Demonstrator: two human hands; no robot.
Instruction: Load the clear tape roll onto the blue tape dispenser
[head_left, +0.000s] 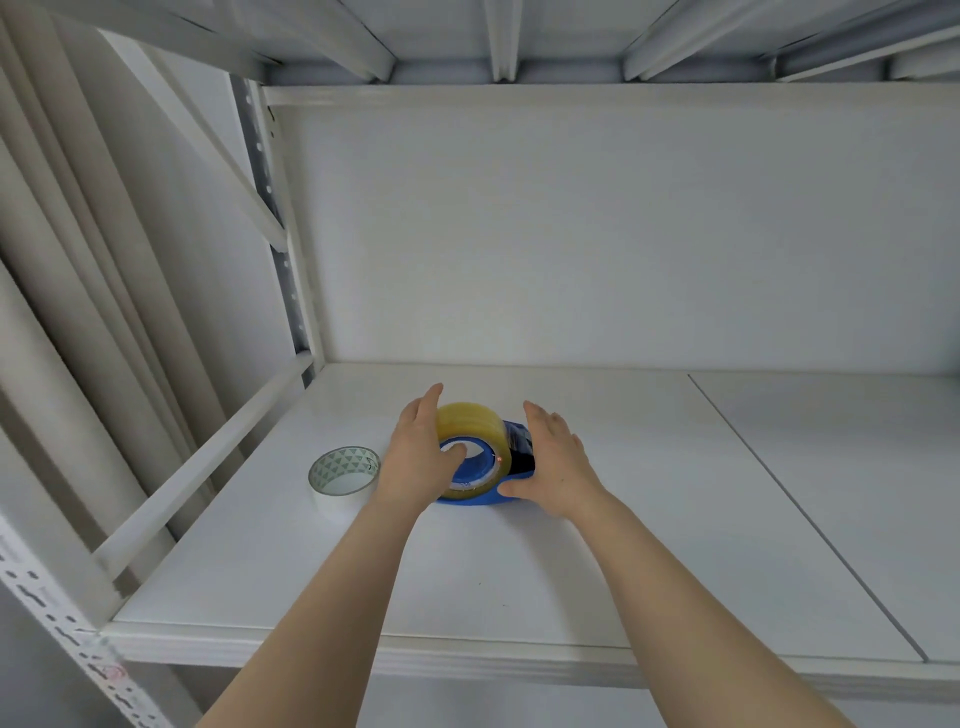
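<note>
Here your left hand (415, 457) cups the clear tape roll (475, 431), thumb hooked in its core, in a loose grip. Your right hand (553, 462) lies open, fingers spread, its thumb against the blue tape dispenser (480, 499). Both rest on a white shelf (519, 582) in a metal rack. The roll sits on the dispenser, between your hands; a second roll (344, 475) lies just left.
</note>
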